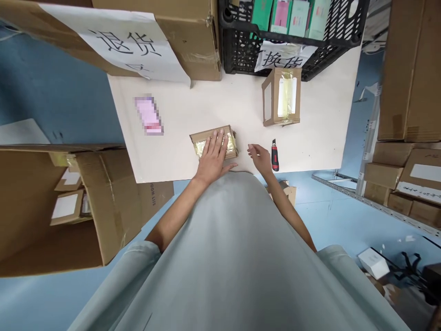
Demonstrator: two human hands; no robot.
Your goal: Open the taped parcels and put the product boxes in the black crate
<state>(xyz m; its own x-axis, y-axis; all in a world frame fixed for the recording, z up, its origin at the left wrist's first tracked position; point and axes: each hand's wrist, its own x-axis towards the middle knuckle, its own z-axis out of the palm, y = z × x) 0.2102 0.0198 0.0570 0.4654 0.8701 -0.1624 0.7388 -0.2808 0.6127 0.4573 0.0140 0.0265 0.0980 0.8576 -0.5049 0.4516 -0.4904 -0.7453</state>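
A small taped cardboard parcel (203, 136) lies near the front edge of the pale table (213, 101). My left hand (214, 155) rests flat on top of it, fingers stretched out. My right hand (261, 157) hovers just to the right of the parcel, fingers loosely curled and apart, holding nothing. A red and black utility knife (274, 156) lies on the table right beside my right hand. A second taped cardboard box (281, 96) stands upright farther back on the right.
A pink item (149, 115) lies at the table's left. A big carton with a handwritten paper sign (131, 43) and a black crate (292, 37) holding coloured packages stand at the back. An open carton (51, 202) of parcels sits at my left; stacked boxes (406, 179) at right.
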